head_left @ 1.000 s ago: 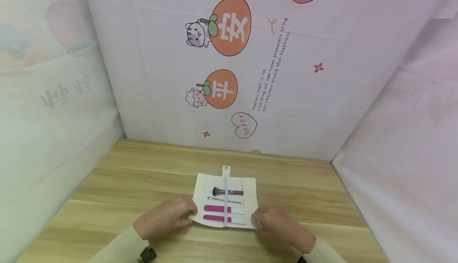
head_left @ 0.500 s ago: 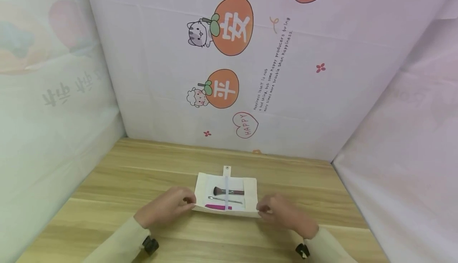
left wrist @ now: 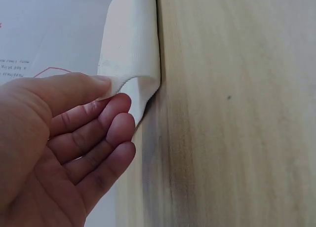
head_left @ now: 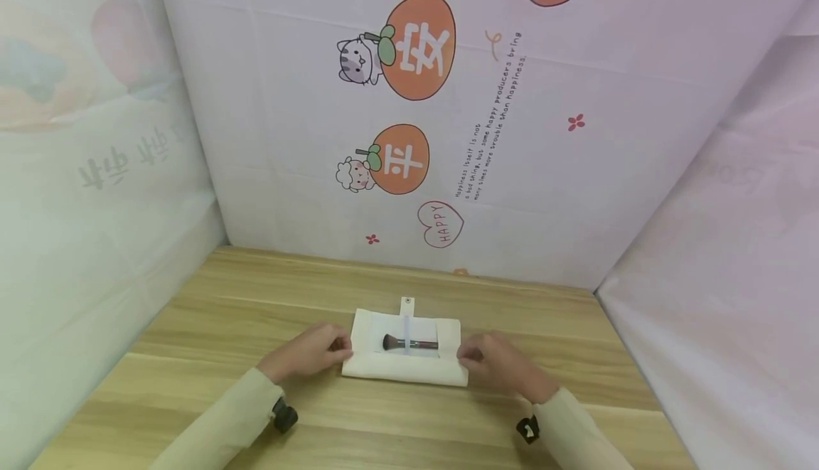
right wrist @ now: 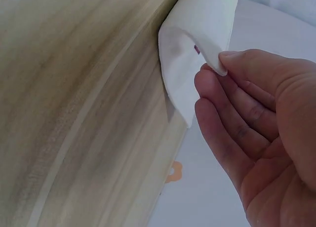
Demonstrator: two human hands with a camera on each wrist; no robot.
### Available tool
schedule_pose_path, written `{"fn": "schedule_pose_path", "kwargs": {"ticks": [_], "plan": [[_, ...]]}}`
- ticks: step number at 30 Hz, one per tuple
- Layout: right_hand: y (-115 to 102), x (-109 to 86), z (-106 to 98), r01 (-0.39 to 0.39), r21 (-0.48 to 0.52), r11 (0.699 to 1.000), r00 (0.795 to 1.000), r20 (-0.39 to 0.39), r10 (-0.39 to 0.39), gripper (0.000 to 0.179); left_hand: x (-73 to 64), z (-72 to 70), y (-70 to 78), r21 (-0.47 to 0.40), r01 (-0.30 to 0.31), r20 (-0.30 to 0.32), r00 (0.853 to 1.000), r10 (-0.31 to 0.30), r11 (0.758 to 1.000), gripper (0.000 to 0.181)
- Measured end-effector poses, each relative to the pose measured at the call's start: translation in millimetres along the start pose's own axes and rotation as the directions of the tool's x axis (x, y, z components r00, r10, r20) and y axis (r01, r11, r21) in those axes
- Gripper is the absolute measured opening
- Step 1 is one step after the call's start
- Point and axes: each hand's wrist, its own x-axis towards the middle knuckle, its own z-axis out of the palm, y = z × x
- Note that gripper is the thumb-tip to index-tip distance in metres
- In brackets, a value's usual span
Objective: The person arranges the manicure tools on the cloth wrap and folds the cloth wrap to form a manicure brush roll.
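A cream fabric roll-up pouch (head_left: pixel 405 369) lies on the table with its near edge folded over. My left hand (head_left: pixel 323 348) pinches the folded edge at its left corner between thumb and fingers, and the left wrist view shows the fabric (left wrist: pixel 131 44) curling there. At the right corner my right hand (head_left: pixel 495 360) pinches the same edge; the right wrist view shows the open end of the fold (right wrist: pixel 197 34). A makeup brush (head_left: pixel 409 343) lies under a clear elastic band inside the pouch. The other tools are hidden under the fold. A snap tab (head_left: pixel 407 306) sticks out at the far side.
The wooden table (head_left: pixel 269 292) is enclosed by white printed cloth (head_left: pixel 288 136) at the back and by cloth on both sides. Each wrist carries a black strap-on device, such as the one on the left wrist (head_left: pixel 284 415).
Both hands have lifted the pouch's near edge and folded it away from the body. The two pink files and the thin metal tool have gone under the fold.
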Motion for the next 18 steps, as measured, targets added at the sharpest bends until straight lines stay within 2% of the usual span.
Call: {"fn": "schedule_pose_path", "kwargs": {"ticks": [5, 10, 15, 18], "plan": [[12, 4.7, 6, -0.044, 0.037, 0.998, 0.999, 0.024, 0.043, 0.008, 6.2, 3.8, -5.4, 0.025, 0.030, 0.018, 0.999, -0.031, 0.999, 0.014], [21, 6.5, 13, -0.079, 0.065, 0.995, 0.996, 0.052, 0.075, 0.008, 9.7, 7.9, -4.8, 0.064, 0.050, 0.019, 0.998, -0.051, 0.997, 0.013], [23, 7.9, 18, -0.065, 0.062, 0.996, 0.998, 0.029, 0.063, 0.007, 10.1, 11.9, -1.3, 0.113, 0.063, -0.015, 0.998, -0.061, 0.992, 0.015], [22, 8.8, 23, -0.030, 0.008, 1.000, 0.999, -0.012, 0.030, 0.008, 10.9, 14.4, -0.5, 0.157, 0.056, -0.059, 0.997, -0.048, 0.986, 0.018]]}}
